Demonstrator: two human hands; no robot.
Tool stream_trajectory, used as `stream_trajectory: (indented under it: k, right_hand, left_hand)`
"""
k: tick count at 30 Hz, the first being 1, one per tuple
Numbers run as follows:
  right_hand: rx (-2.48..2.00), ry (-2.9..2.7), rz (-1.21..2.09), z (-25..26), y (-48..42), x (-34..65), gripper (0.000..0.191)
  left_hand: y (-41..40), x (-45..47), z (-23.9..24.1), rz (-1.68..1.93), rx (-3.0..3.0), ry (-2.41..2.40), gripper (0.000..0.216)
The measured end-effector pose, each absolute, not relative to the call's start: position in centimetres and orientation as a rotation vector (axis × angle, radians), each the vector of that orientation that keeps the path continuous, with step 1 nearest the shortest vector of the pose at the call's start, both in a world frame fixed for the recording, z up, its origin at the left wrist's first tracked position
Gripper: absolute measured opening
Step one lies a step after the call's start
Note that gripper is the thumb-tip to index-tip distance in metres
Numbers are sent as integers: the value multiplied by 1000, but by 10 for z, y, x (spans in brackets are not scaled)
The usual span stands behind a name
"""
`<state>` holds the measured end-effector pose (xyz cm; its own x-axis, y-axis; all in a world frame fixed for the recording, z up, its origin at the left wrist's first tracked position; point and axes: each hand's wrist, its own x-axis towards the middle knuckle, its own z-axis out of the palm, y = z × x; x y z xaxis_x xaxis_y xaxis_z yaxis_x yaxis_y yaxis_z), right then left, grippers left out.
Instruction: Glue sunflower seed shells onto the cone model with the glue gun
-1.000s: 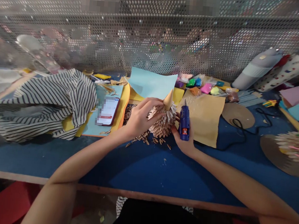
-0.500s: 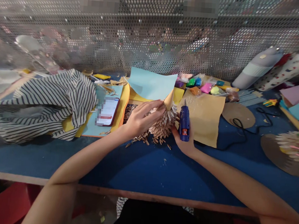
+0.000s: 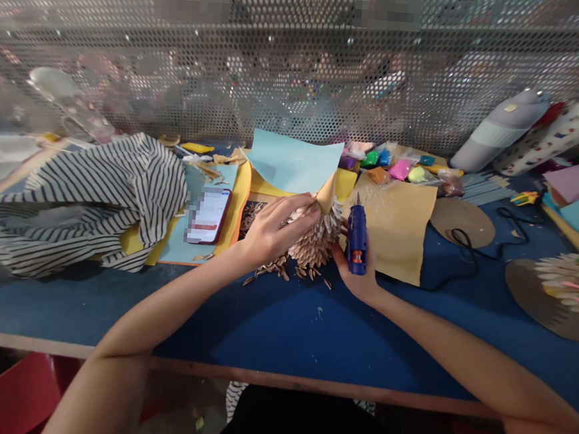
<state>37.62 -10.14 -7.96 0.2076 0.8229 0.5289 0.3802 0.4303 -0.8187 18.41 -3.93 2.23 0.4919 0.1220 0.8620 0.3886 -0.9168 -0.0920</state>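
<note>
A tan paper cone covered in rows of pale seeds (image 3: 318, 236) stands on the blue table (image 3: 280, 330). My left hand (image 3: 273, 229) curls over its left side, fingertips pressed near the bare tip. My right hand (image 3: 358, 266) grips a blue glue gun (image 3: 356, 239) just right of the cone, nozzle pointing up and away. Loose seeds (image 3: 285, 270) lie scattered at the cone's base.
A striped cloth (image 3: 95, 195) lies at the left beside a phone (image 3: 208, 215) on coloured paper. Tan paper (image 3: 398, 232), a black cord (image 3: 467, 251), clay packets (image 3: 394, 165) and a second seed piece (image 3: 565, 285) sit to the right. A perforated metal screen (image 3: 300, 77) stands behind.
My left fingers have slid up the cone's side toward the tip and pressed against it. The right hand and glue gun have stayed in place.
</note>
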Motion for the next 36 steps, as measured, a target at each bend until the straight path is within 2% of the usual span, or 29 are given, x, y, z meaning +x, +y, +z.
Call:
stream_trajectory:
  k: [14, 24, 36]
  right_hand:
    - [-1130, -1416, 426, -76, -101, 375, 29]
    - [-1131, -1407, 484, -81, -100, 379, 37]
    - [-1147, -1429, 420, -85, -101, 380, 44]
  left_hand:
    - [-36, 182, 26, -1377, -2520, -434, 20]
    - [-21, 175, 27, -1316, -2543, -203, 27]
    - [-23, 176, 24, -1346, -2462, -187, 27]
